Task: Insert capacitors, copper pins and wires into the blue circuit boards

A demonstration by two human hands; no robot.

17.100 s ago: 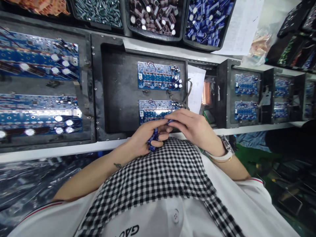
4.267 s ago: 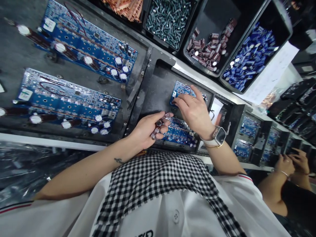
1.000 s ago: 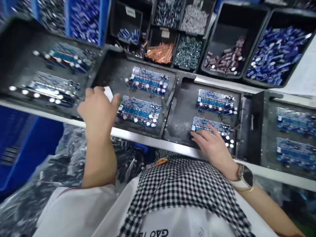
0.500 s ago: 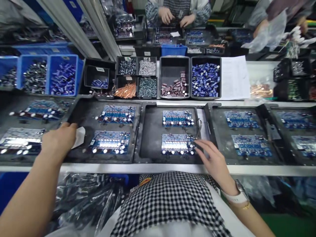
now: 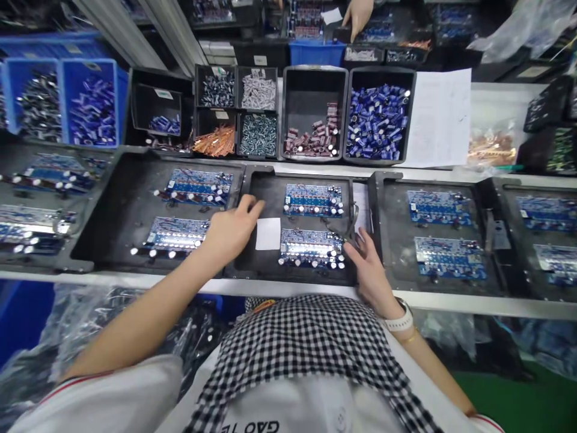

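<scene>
A black carrier tray in front of me holds two blue circuit boards, one at the back and one at the front. A small white paper slip lies flat in the tray, left of the front board. My left hand rests at the tray's left edge, fingers loosely stretched, fingertips just beside the slip and holding nothing. My right hand lies at the tray's front right corner, fingers spread toward the front board's right end.
More carrier trays with blue boards stand left and right along the line. Behind them are black bins of maroon capacitors, blue capacitors, copper parts and blue bins. A paper sheet lies at the back. Another person's hand works opposite.
My left hand carried the white slip from the left tray to the middle tray and let it go there. My right hand slid to the tray's front right corner.
</scene>
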